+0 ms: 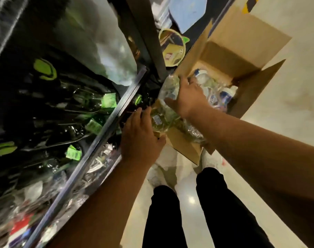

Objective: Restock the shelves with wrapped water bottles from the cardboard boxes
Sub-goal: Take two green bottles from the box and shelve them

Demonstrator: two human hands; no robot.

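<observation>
Black trouser legs (218, 212) stand nearest me. My left hand (140, 135) and right hand (185, 99) curl their fingers round the wrapped bottle (160, 119). It lies near-to-far over the cardboard box's (224, 56) left edge, beside the dark shelf (106, 120). Blur hides its cap.

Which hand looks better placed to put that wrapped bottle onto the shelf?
Probably the left: the left hand holds the wrapped bottle next to the shelf edge, while the right hand grips it over the cardboard box.
</observation>
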